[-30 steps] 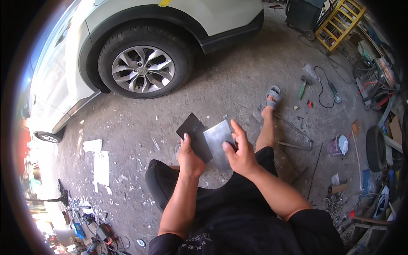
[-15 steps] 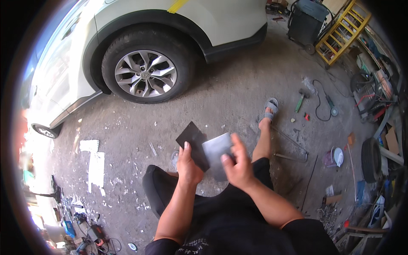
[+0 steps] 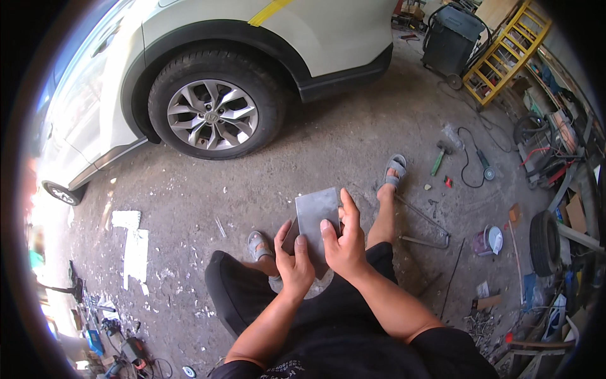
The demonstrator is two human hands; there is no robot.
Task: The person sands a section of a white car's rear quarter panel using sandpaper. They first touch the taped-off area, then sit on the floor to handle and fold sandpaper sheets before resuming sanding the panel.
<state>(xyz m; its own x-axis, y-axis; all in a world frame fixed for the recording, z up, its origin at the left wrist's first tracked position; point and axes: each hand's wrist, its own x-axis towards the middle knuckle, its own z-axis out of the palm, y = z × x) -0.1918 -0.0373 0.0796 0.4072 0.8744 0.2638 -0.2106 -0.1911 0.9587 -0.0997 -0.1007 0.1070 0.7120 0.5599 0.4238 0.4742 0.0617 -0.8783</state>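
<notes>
Two flat rectangular plates are between my hands above my lap. The lighter grey metal plate [image 3: 316, 208] faces up, with the darker plate [image 3: 289, 240] mostly hidden behind it, showing at its lower left. My left hand [image 3: 295, 270] is closed on the plates from the left, thumb on the lighter one's lower edge. My right hand [image 3: 344, 247] grips the lighter plate by its right edge, thumb on its face and index finger reaching up beside it.
A white car [image 3: 334, 31] stands ahead on the concrete floor. To the right lie a hammer [image 3: 437, 162], an angle grinder [image 3: 485, 165], a pail [image 3: 489, 241] and a tyre [image 3: 545, 242]. A wheeled bin [image 3: 449, 41] and yellow ladder [image 3: 507, 50] stand behind. More tools [image 3: 134, 349] lie lower left.
My hands have moved down and closer together. The lighter plate is straighter and now overlaps most of the darker one, which earlier showed fanned out to the left.
</notes>
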